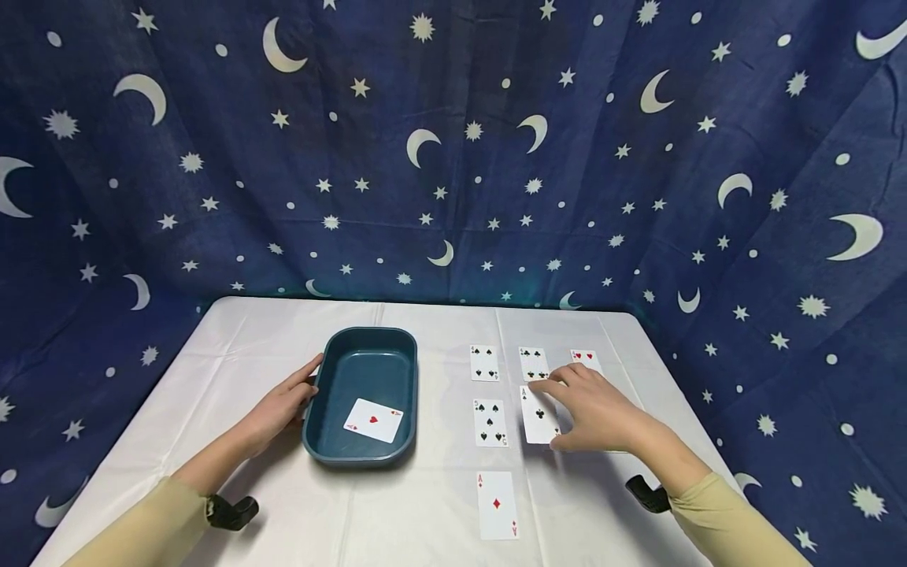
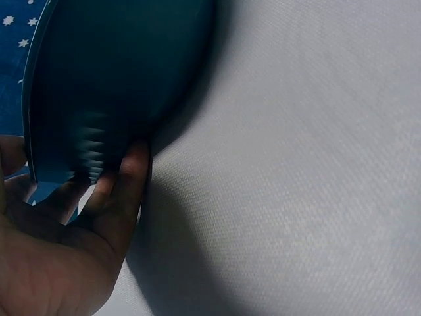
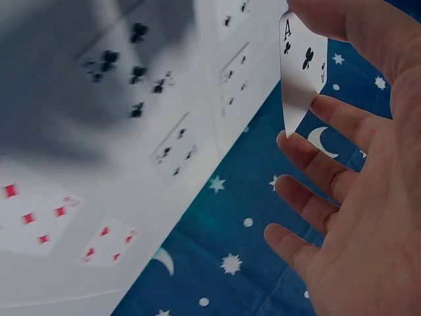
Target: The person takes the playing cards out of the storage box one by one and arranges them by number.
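Note:
My right hand (image 1: 598, 409) holds an ace of clubs (image 1: 540, 415) by its edges, thumb on one side and fingertips on the other. In the right wrist view the card (image 3: 304, 66) is raised off the table, with the lower fingers spread apart from it. On the left, a dark teal plastic tub (image 1: 413, 370) stands with an ace of hearts (image 1: 373, 420) face up inside. My left hand (image 1: 279, 405) rests against its left side, fingertips touching the outer wall (image 2: 118, 79). Nearest the front lies an ace of diamonds (image 1: 498, 505), face up.
Other number cards lie face up in rows: spade cards (image 1: 484, 363) on the left, a club card (image 1: 534, 364) behind the ace, and a heart card (image 1: 586, 358) partly covered by my right hand. A white cloth (image 1: 439, 504) covers the table; a starry curtain (image 1: 453, 197) hangs behind.

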A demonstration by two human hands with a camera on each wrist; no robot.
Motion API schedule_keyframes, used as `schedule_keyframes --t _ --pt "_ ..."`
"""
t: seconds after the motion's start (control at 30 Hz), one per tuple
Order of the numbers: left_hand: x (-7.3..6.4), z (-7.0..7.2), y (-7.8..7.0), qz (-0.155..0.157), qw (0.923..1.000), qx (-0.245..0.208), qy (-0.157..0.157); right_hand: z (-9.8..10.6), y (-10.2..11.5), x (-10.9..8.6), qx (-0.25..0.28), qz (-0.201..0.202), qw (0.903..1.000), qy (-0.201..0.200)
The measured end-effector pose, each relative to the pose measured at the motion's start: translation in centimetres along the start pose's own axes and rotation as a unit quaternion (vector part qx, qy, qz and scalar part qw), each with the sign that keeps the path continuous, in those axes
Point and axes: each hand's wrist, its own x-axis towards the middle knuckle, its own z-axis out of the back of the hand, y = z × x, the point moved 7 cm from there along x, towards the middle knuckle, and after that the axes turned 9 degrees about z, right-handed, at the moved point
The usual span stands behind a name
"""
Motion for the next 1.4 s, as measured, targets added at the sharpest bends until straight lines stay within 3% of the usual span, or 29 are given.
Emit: schedule_keyframes --t 0.4,0.73,1.4 --pt "0.0 -0.1 0.2 0.006 1.0 0.003 -0.003 -1.1 -0.3 -4.4 -0.003 -0.016 0.9998 -0.007" --pt "-0.1 -0.1 0.1 0.009 0.9999 0.01 -0.003 -2.7 -0.2 -7.0 0.007 -0.035 0.9993 0.01" --pt "0.0 0.1 0.2 0.017 0.9997 0.017 -0.009 -5.5 1.5 -8.5 0.049 -0.035 0.9973 0.043"
